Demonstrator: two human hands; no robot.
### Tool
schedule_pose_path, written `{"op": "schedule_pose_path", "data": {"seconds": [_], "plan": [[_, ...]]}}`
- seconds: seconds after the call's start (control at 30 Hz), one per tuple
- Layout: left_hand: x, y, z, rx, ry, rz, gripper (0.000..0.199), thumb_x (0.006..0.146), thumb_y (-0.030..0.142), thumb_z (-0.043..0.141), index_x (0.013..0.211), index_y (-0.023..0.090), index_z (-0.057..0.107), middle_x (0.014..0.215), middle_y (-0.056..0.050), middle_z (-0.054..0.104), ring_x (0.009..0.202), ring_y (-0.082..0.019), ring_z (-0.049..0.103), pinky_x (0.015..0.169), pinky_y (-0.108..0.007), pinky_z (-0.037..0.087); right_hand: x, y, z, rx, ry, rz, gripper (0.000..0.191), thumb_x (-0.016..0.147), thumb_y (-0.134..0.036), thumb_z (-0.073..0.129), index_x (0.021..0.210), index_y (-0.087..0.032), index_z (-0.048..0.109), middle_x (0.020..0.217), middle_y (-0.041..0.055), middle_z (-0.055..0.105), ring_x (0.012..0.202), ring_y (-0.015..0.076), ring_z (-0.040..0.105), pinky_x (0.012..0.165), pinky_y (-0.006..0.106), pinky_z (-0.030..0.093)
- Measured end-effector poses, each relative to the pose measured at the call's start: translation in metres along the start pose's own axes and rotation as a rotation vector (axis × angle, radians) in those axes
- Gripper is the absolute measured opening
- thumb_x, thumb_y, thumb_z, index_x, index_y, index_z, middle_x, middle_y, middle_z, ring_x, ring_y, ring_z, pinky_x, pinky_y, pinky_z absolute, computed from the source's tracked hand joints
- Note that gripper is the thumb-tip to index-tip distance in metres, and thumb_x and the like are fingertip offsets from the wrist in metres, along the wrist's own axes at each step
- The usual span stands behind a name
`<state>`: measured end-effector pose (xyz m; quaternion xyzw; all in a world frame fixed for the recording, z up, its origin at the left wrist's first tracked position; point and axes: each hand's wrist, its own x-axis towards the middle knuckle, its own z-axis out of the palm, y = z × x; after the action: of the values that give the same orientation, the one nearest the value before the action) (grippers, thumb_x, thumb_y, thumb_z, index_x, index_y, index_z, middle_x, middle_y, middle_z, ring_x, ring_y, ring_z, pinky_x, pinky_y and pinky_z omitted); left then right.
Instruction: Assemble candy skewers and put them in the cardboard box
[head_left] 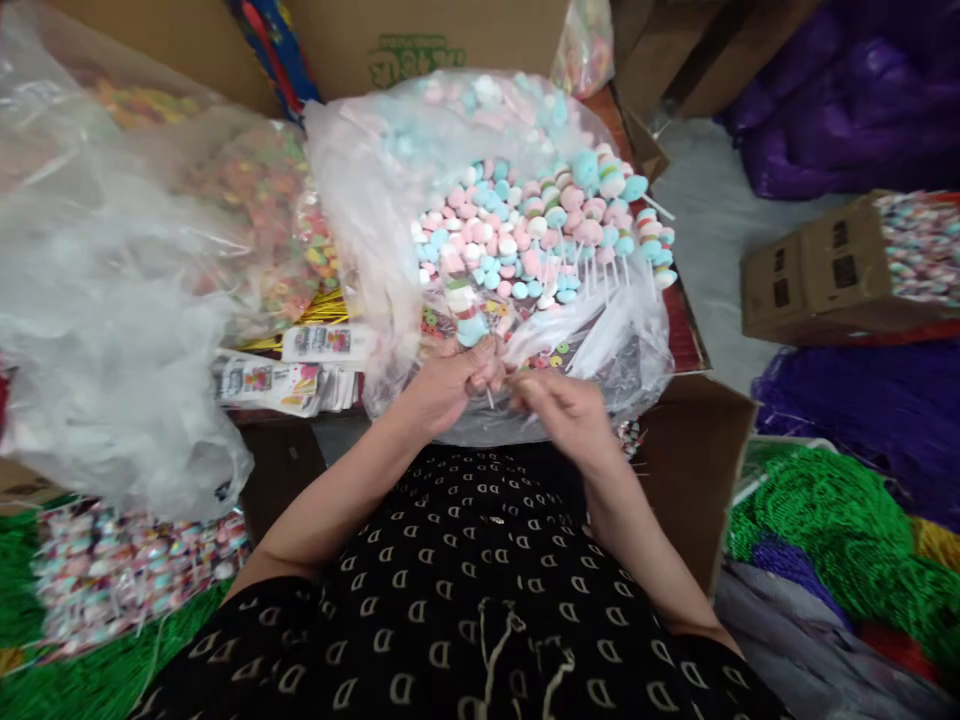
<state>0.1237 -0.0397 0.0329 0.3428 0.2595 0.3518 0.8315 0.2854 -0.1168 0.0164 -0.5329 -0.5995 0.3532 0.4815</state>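
And there it was: a single candy pop (466, 322), pale blue and white w/ a green band, held up on its thin white stick (489, 398) right at the mouth of a big clear plastic bag (637, 340). L hand (446, 385) was closed in a tight pinch on it, fingers (480, 375) low by the candy, a good steady hold directly over the bag. R hand (566, 415) was just beside it, thumb and fingers drawn together at the bag's edge; couldn't tell if they had hold of the stick or the film. Inside the bag, a heap of pink, blue and white candy pops (517, 230), sticks pointing toward the hands. Left of the bag: another clear bag of colorful ring candy (255, 220), printed cards (277, 385), yellow sticks (322, 315). Right of it: the red tabletop (686, 330), then a cardboard box of wrapped pops (814, 270). Further right, purple bead strands (840, 110) and green bead strands (825, 530). Behind the bag, a cardboard carton (420, 40). Below it, the person's black patterned clothes (465, 560).
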Motion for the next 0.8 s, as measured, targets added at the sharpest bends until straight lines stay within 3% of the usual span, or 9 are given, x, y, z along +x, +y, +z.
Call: {"op": "schedule_pose_path", "data": {"seconds": [0.07,0.13,0.2,0.27,0.33,0.57,0.63,0.73,0.8], "plan": [[-0.009,0.000,-0.003,-0.029,-0.135,-0.099,0.035,0.092,0.045,0.075,0.074,0.019,0.060,0.049,0.011,0.032,0.047,-0.007,0.042,0.074,-0.030,0.057,0.010,-0.005,-0.013,0.160,0.083,0.063,0.025,0.100,-0.047,0.065,0.109,-0.027,0.078,0.081,0.0011,0.076,0.074,0.0159,0.072,0.072,0.030,0.060],[-0.017,-0.004,-0.001,-0.095,-0.339,-0.227,0.038,0.090,0.050,0.076,0.075,0.019,0.059,0.051,0.012,0.031,0.044,-0.006,0.038,0.073,-0.032,0.058,0.021,-0.010,-0.016,0.310,0.038,0.107,0.044,0.092,-0.060,0.070,0.124,-0.029,0.073,0.095,0.0044,0.079,0.084,0.0202,0.075,0.074,0.034,0.062],[-0.024,-0.009,0.003,-0.150,-0.526,-0.313,0.044,0.087,0.056,0.076,0.073,0.020,0.056,0.052,0.011,0.033,0.043,-0.006,0.037,0.069,-0.032,0.058,0.030,-0.015,-0.009,0.411,-0.111,0.153,0.064,0.081,-0.074,0.072,0.124,-0.026,0.072,0.097,0.0087,0.079,0.086,0.0255,0.077,0.067,0.037,0.063],[-0.027,-0.010,0.003,-0.144,-0.589,-0.312,0.049,0.085,0.060,0.076,0.070,0.021,0.052,0.052,0.011,0.033,0.043,-0.007,0.037,0.066,-0.033,0.057,0.037,-0.018,0.004,0.458,-0.198,0.189,0.070,0.075,-0.082,0.070,0.113,-0.023,0.073,0.087,0.0096,0.078,0.079,0.0278,0.077,0.057,0.037,0.061],[-0.028,-0.007,-0.001,-0.027,-0.496,-0.223,0.049,0.086,0.064,0.073,0.072,0.022,0.052,0.053,0.010,0.036,0.044,-0.008,0.037,0.065,-0.035,0.056,0.043,-0.021,0.019,0.447,-0.155,0.183,0.062,0.077,-0.080,0.070,0.105,-0.025,0.072,0.079,0.0071,0.076,0.072,0.0268,0.075,0.054,0.037,0.060],[-0.022,0.014,-0.034,0.885,0.207,0.264,0.039,0.094,0.057,0.064,0.110,0.021,0.067,0.087,-0.009,0.071,0.090,-0.029,0.068,0.086,-0.044,0.054,0.061,-0.031,0.062,0.078,0.318,-0.133,0.030,0.092,-0.055,0.072,0.100,-0.026,0.070,0.092,0.0056,0.077,0.086,0.0225,0.075,0.083,0.042,0.065],[-0.023,0.016,-0.041,0.847,0.200,0.271,0.042,0.093,0.062,0.064,0.101,0.021,0.067,0.083,-0.007,0.069,0.083,-0.026,0.067,0.081,-0.041,0.054,0.067,-0.036,0.065,0.071,0.275,-0.149,0.030,0.092,-0.054,0.073,0.102,-0.026,0.072,0.096,0.0060,0.078,0.089,0.0227,0.076,0.085,0.043,0.065],[-0.029,0.018,-0.050,0.497,-0.056,0.160,0.050,0.090,0.072,0.060,0.085,0.023,0.060,0.058,0.003,0.050,0.054,-0.016,0.051,0.067,-0.036,0.054,0.076,-0.037,0.065,0.124,0.034,-0.114,0.037,0.089,-0.057,0.075,0.112,-0.028,0.074,0.100,0.0051,0.079,0.088,0.0233,0.076,0.078,0.042,0.066],[-0.036,0.021,-0.057,0.341,-0.132,0.102,0.052,0.090,0.075,0.057,0.081,0.024,0.058,0.051,0.008,0.039,0.046,-0.012,0.040,0.060,-0.033,0.051,0.083,-0.035,0.069,0.131,-0.027,-0.090,0.043,0.086,-0.059,0.078,0.115,-0.028,0.074,0.100,0.0044,0.079,0.087,0.0231,0.076,0.075,0.042,0.067]]}}
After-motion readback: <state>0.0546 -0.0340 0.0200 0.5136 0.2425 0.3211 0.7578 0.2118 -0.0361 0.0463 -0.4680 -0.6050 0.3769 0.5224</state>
